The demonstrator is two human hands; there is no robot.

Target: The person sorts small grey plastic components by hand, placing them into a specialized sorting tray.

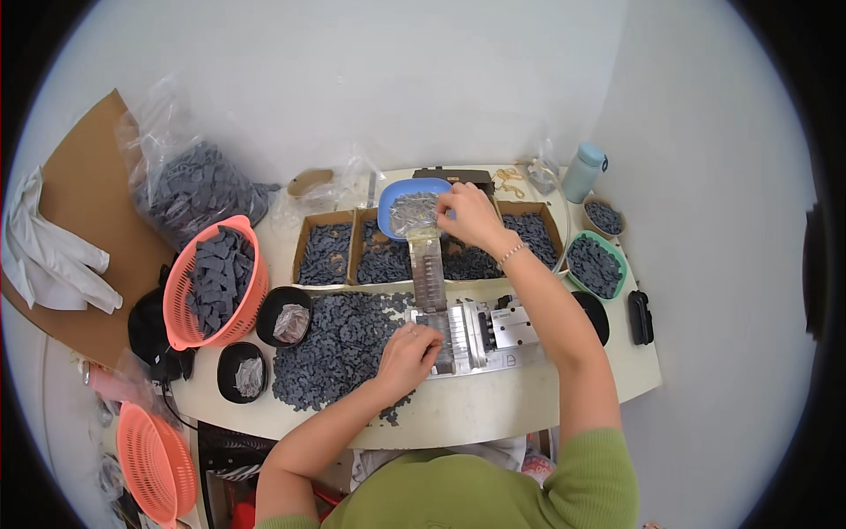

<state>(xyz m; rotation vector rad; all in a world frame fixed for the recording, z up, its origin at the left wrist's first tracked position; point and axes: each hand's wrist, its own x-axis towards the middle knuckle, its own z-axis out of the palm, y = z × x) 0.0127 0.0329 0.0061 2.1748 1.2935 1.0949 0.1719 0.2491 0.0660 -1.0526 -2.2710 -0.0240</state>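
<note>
My right hand [471, 214] is over the right side of a blue bowl [388, 212] that holds many thin, shiny metal pieces [412, 212]. Its fingers are pinched together, and whatever is between them is too small to make out. My left hand [410, 354] rests by the left end of a metal fixture [467, 335] with its fingers curled in; what they hold, if anything, is hidden. Between the two hands, a clear slotted strip [428, 273] runs from the bowl down to the fixture. A pile of small dark grey pieces [330, 353] spreads beside my left hand.
Cardboard trays [354, 256] of grey pieces line the back. Pink baskets [260, 300] [159, 463] and black bowls [236, 392] are at the left, below a plastic bag [194, 189] of grey parts. A green bowl [599, 264] and blue bottle [582, 175] stand right.
</note>
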